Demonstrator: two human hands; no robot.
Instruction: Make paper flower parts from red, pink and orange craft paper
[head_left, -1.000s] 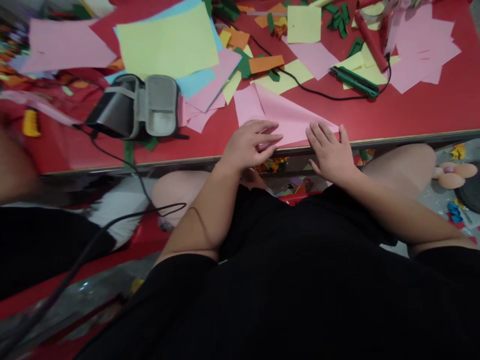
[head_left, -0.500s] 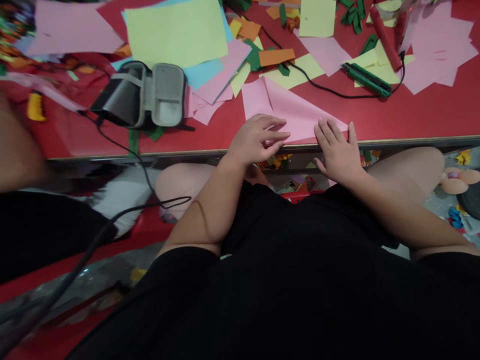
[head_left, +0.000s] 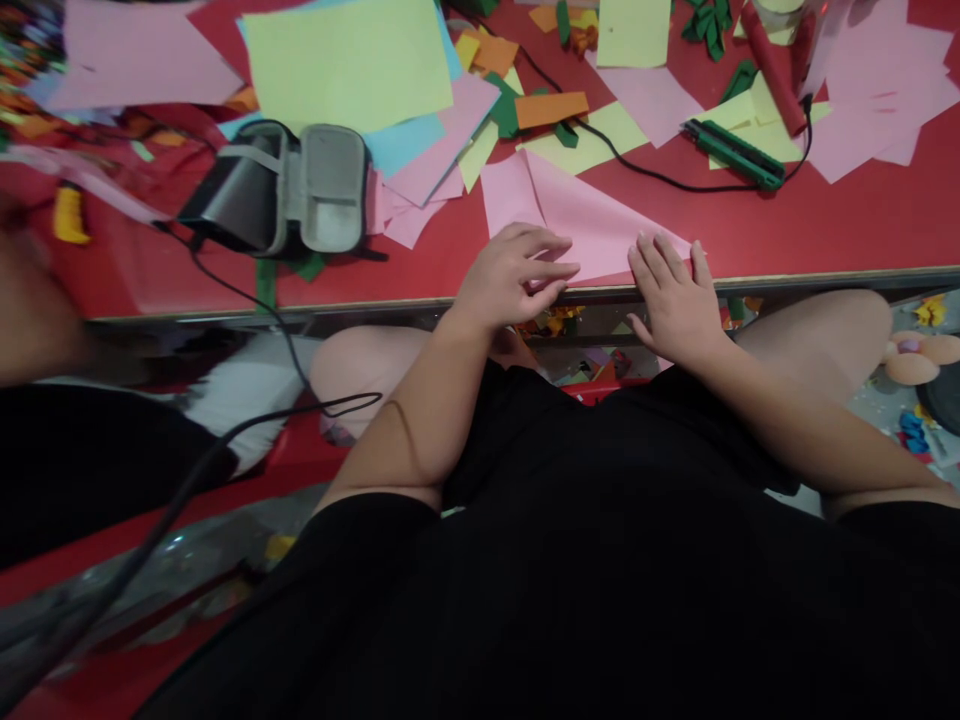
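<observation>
Draping the nearest part of the view, a matte black shirt (head_left: pixel 562 560) sits below two bare forearms that meet the table edge. The left hand (head_left: pixel 517 275) is loosely curved, fingers slightly apart and thumb clear of them, gripping nothing visible; whether its fingertips press down, I cannot tell. The right hand (head_left: pixel 675 295) is wide, its straight fingers laid on paper and its thumb angled away. The folded pink sheet (head_left: pixel 589 220), smooth and thin, lies just beyond and between both hands along the edge of the glossy red tabletop (head_left: pixel 862 235). It tapers to a point by the right fingertips, with a creased flap toward the left. Farther left, a hard-shell case (head_left: pixel 332 190) lies unfolded, showing its grey lining. Beyond the pink sheet, a thin black cable (head_left: pixel 645 182) curves below a ridged green utility knife (head_left: pixel 735 153), and a flat orange strip (head_left: pixel 553 107) lies near a large pale-yellow sheet (head_left: pixel 349 65).
</observation>
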